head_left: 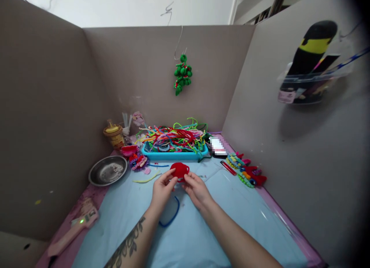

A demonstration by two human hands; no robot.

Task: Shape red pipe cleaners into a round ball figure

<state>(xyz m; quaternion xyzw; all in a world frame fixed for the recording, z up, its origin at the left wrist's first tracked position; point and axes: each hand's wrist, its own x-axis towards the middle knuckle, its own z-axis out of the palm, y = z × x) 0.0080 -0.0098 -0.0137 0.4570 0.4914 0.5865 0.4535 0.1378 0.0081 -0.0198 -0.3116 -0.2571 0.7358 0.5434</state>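
Note:
A small red fuzzy piece (pixel 179 170), made of wound pipe cleaner, is held above the light blue mat (pixel 202 229) between both hands. My left hand (pixel 162 191) pinches its left side with fingers closed. My right hand (pixel 196 189) pinches its right side the same way. A blue pipe cleaner (pixel 171 218) lies curved on the mat under my wrists. A pale yellow pipe cleaner (pixel 146 179) lies just left of my left hand.
A turquoise tray (pixel 173 155) heaped with coloured pipe cleaners stands behind the hands. A metal bowl (pixel 107 171) sits at left, a pink glue gun (pixel 72 229) near the front left. Finished fuzzy figures (pixel 245 171) lie at right. A green ornament (pixel 182 73) hangs on the back wall.

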